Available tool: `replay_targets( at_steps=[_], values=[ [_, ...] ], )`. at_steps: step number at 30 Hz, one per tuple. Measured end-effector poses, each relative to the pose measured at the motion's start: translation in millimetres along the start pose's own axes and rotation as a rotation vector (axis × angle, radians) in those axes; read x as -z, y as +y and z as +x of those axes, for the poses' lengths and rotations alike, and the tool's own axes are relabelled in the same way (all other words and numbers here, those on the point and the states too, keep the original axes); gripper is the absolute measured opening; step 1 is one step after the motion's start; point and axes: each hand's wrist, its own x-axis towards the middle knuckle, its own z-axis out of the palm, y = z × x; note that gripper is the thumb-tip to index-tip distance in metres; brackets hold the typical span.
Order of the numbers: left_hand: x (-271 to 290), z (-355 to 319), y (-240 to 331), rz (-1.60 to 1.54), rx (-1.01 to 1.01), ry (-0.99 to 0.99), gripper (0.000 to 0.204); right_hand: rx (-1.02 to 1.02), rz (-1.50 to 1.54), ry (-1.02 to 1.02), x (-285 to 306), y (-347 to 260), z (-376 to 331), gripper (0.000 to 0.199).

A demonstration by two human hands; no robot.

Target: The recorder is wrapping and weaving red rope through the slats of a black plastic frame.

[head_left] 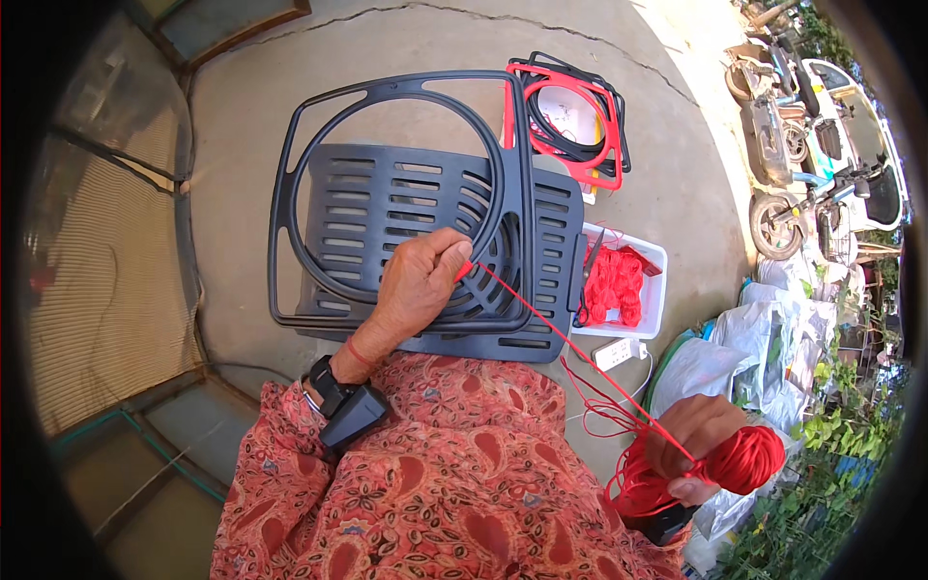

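Note:
My left hand is closed at the lower right of the inner ring of a black frame, pinching red cord against the ring. A short red wrapping shows beside the thumb. From there the red cord runs taut down to the right. At its other end my right hand is closed around a bundle of red cord, with loose loops hanging beside it. The frame, a ring inside a rounded rectangle, leans over a dark slatted plastic stool. What the left fingers do beneath the ring is hidden.
A white tray holds red cord skeins and scissors. Beyond it stand red and black frames on a white container. A power strip lies near the tray. White sacks and parked scooters are at right.

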Motion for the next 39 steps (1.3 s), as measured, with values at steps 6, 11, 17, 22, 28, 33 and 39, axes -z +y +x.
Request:
replay_targets(
  at_steps=[6, 11, 17, 22, 28, 33, 39],
  values=[
    [7, -7, -2, 0.056, -0.135, -0.082, 0.021, -0.083, 0.027, -0.278, 15, -52, 54, 0.020],
    [1, -12, 4, 0.191, -0.049, -0.038, 0.031, -0.226, 0.063, -0.499, 51, -104, 122, 0.020],
    [-8, -17, 6, 0.329, -0.155, 0.066, 0.028, 0.065, -0.118, 0.054, -10, -60, 205, 0.019],
    [-10, -24, 3, 0.380, -0.258, 0.156, 0.025, 0.019, -0.780, -0.021, -5, -29, 284, 0.021],
    [-13, -23, -1, 0.352, -0.340, 0.162, 0.025, 0.348, -1.381, -0.352, 5, 54, 299, 0.032],
    [-13, -24, -5, 0.343, -0.348, 0.172, 0.024, 0.047, -1.430, -0.582, 16, 76, 261, 0.039],
    [-13, -25, -5, 0.351, -0.321, 0.159, 0.024, 0.258, -1.908, -0.806, 25, 101, 242, 0.018]
  ],
)
